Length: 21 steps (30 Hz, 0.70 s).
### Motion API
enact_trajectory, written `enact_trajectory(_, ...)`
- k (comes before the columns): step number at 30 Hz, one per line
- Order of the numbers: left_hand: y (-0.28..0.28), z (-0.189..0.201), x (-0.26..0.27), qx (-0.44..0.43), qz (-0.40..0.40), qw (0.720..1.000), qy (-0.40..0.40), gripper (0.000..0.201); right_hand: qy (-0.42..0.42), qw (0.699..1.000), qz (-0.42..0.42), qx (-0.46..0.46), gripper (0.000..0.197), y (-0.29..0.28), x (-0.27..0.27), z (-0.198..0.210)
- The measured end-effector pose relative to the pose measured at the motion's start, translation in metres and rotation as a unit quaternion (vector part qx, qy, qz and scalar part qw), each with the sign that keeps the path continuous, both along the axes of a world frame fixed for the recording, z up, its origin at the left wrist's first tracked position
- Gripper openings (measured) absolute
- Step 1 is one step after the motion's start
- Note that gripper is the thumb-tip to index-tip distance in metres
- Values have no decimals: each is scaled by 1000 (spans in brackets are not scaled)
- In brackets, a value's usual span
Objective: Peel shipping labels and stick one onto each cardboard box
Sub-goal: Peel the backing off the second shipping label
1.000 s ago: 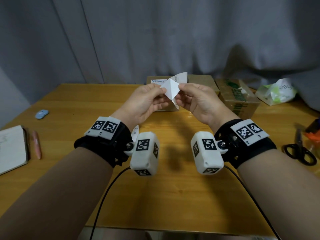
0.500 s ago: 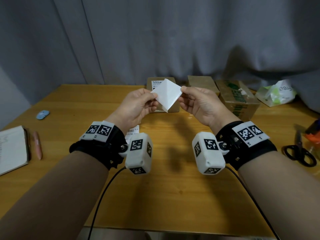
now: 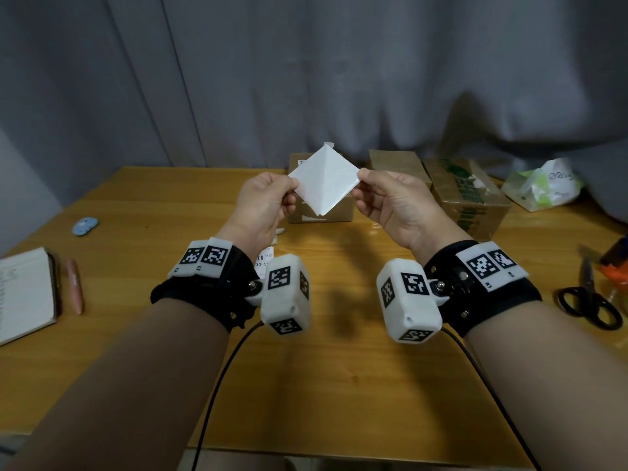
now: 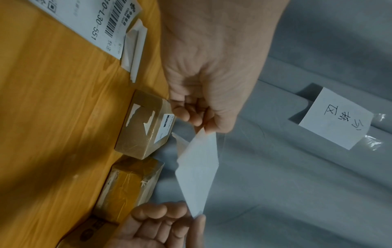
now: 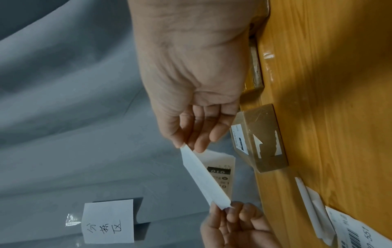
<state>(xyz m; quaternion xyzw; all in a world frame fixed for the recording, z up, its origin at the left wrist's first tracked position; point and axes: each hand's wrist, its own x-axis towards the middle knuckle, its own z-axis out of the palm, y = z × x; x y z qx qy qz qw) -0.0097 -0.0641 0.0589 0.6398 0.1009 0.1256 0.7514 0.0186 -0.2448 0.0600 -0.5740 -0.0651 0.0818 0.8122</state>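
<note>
Both hands hold a white shipping label point(image 3: 324, 185) up over the table, stretched like a diamond with its blank side toward me. My left hand point(image 3: 288, 185) pinches its left corner and my right hand point(image 3: 361, 177) its right corner. In the right wrist view, a printed layer point(image 5: 221, 172) shows behind the blank sheet point(image 5: 203, 176). Three cardboard boxes stand at the table's back. The left box point(image 3: 334, 212), behind the label, has a small label on top point(image 4: 164, 127). The middle box point(image 3: 397, 164) is plain, and the right box point(image 3: 472, 198) has green print.
More printed labels point(image 4: 101, 25) and peeled backing scraps point(image 4: 133, 50) lie under my left wrist. A notebook point(image 3: 23, 294), a pen point(image 3: 74, 283) and blue discs point(image 3: 85, 226) are at the left. Scissors point(image 3: 591, 307) and a plastic bag point(image 3: 543, 185) are at the right. A grey curtain hangs behind.
The label was folded and bunched between the two hands. The hands have moved apart and a little up, and the sheet is now spread flat between them.
</note>
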Motion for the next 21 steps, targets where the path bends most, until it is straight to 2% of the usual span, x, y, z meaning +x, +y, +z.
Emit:
enact_trajectory(3, -1, 1, -2, -4, -3, 1000, -8, 16, 13, 999, 6, 30, 4, -2, -1, 2)
enact_trajectory(6, -9, 5, -8, -12, -39, 999, -29, 17, 63, 989, 29, 127, 8, -3, -1, 1)
enact_trajectory(8, -17, 7, -12, -26, -49, 998, -41, 18, 84, 979, 57, 176, 20, -2, -3, 0)
enact_trajectory(11, -26, 6, -15, -69, -36, 996, -54, 10, 99, 972, 68, 204, 53, 1, -9, -1)
enact_trajectory(12, -28, 4, -15, -83, -28, 995, -56, 7, 98, 972, 64, 202, 57, 2, -11, -2)
enact_trajectory(15, -31, 1, -13, -96, -13, 994, -52, 5, 81, 979, 35, 182, 51, 9, -16, -6)
enact_trajectory(17, -34, -1, -13, -97, -10, 994, -52, 4, 61, 988, -1, 139, 61, 14, -17, -8)
enact_trajectory(19, -34, -3, -14, -102, -18, 993, -56, 11, 19, 996, -40, 79, 69, 19, -17, -8)
enact_trajectory(21, -36, -4, -15, -123, -58, 989, -62, 25, -29, 996, -77, 29, 72, 22, -14, -8)
